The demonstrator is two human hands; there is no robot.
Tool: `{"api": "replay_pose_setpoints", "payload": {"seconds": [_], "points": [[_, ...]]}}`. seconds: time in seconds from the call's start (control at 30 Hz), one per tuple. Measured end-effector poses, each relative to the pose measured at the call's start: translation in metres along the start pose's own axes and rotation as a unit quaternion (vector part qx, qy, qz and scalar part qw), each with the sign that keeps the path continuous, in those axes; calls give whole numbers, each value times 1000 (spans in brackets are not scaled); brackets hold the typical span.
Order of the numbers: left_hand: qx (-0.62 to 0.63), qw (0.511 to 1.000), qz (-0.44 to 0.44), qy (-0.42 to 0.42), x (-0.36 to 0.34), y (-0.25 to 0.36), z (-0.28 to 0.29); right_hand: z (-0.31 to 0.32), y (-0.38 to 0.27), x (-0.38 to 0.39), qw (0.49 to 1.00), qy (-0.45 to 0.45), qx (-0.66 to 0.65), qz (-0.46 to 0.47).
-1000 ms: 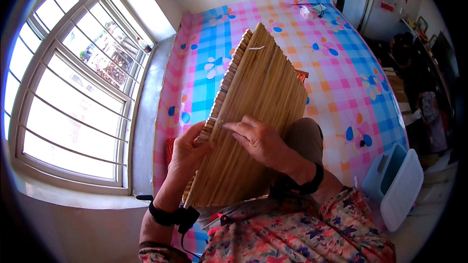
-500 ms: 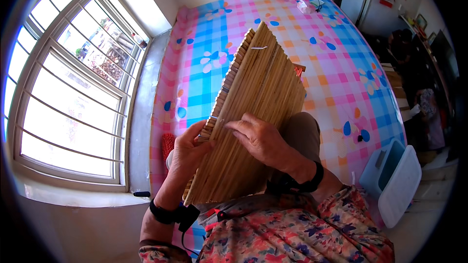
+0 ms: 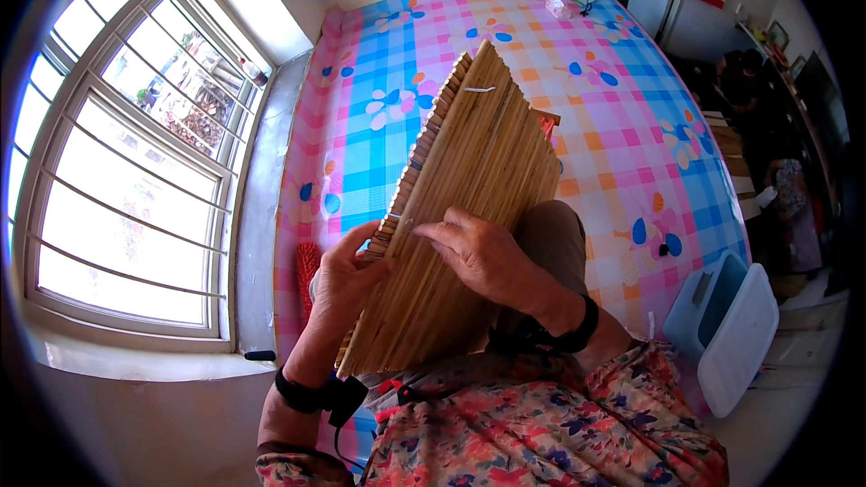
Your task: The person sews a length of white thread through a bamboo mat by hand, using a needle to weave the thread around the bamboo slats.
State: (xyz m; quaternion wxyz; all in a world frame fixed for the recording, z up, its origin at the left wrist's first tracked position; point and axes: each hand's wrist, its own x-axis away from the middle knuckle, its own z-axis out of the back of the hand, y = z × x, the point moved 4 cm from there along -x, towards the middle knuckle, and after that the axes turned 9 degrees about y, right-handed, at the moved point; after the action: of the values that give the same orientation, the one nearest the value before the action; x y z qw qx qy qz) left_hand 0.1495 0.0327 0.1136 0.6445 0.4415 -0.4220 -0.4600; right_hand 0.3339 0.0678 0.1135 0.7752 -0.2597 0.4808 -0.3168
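Observation:
A stiff mat of thin straw-coloured stalks [image 3: 478,162], laid side by side in layers, leans on my lap with one corner pointing up and away. My left hand [image 3: 347,272] grips its left edge, thumb on the upper face and fingers round the stalk ends. On that face rests my right hand [image 3: 483,254], thumb and index finger pinched together near the same edge. Whatever lies between those fingertips is too small to make out. A short white thread end [image 3: 480,89] sticks out near the far corner. Under the mat's right side is my bent knee [image 3: 555,239].
The bed's checked, flowered sheet [image 3: 613,140] spreads around me. At left stands a barred window [image 3: 135,207] with a sill. A red textured thing [image 3: 308,275] lies beside my left arm. A blue bin with a white lid [image 3: 740,343] is at right; an orange-red object [image 3: 548,124] peeks out behind the mat.
The whole view has shifted slightly. Both hands keep nearly the same places on the stalk mat.

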Motion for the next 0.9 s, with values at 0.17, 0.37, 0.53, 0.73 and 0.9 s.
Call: {"api": "replay_pose_setpoints", "payload": {"seconds": [0.17, 0.37, 0.53, 0.73, 0.9], "points": [[35, 999, -6, -18, 3, -1, -6, 1, 1, 3, 1000, -18, 3, -12], [9, 999, -24, -25, 4, 0, -10, 6, 1, 6, 1000, -23, -4, -14], [-37, 999, -2, -12, 8, 8, -18, 10, 2, 9, 999, -38, -13, -38], [-96, 995, -11, -9, 11, 18, -23, 11, 9, 14, 998, -35, -30, -38], [-115, 993, -16, -10, 11, 21, -26, 12, 12, 15, 998, -37, -31, -41]]}}
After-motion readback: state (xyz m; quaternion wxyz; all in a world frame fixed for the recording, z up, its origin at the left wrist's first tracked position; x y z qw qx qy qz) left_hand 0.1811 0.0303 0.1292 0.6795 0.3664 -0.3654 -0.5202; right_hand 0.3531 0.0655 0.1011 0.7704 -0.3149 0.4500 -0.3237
